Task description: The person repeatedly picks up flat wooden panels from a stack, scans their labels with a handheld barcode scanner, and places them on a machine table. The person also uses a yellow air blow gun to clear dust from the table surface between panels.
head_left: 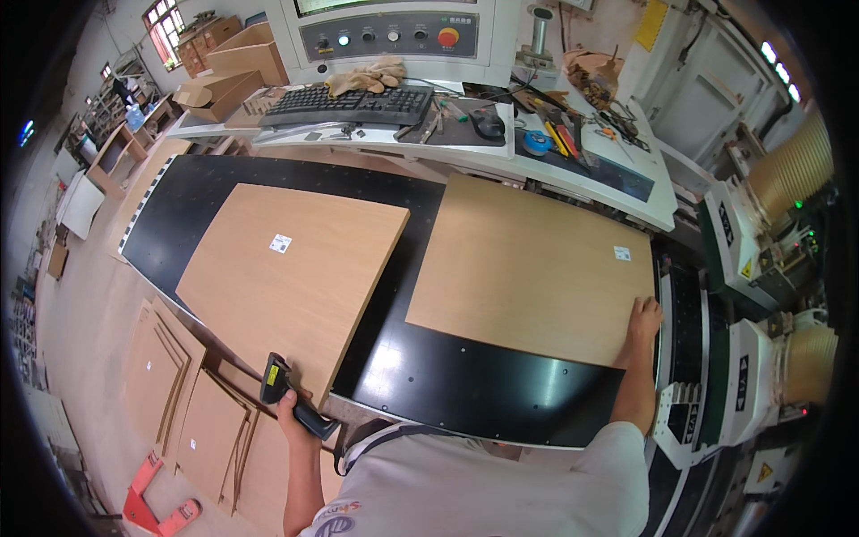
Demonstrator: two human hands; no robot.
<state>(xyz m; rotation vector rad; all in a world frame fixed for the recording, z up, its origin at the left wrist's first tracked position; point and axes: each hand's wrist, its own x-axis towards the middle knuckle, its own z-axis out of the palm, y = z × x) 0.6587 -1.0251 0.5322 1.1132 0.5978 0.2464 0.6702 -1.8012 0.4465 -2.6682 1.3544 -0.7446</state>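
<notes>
My left hand (291, 412) is wrapped round the grip of a black handheld barcode scanner (274, 379) with a yellow label. It is beside the near edge of the left wood-grain panel (295, 268), which bears a white sticker (280, 243). My right hand (644, 320) is at the right edge of a second wood-grain panel (528, 268), its fingers curled over the edge; the fingertips are partly hidden. That panel has a white sticker (622, 253) near its far right corner. Both panels lie flat on a black machine table (465, 389).
Several panels (170, 385) lean at the left beside a red bracket (148, 501). Beyond the table are a keyboard (349, 106) with work gloves (367, 77), a mouse (488, 123), a tape roll (537, 141) and a control panel (389, 36). Machine heads (747, 385) stand at the right.
</notes>
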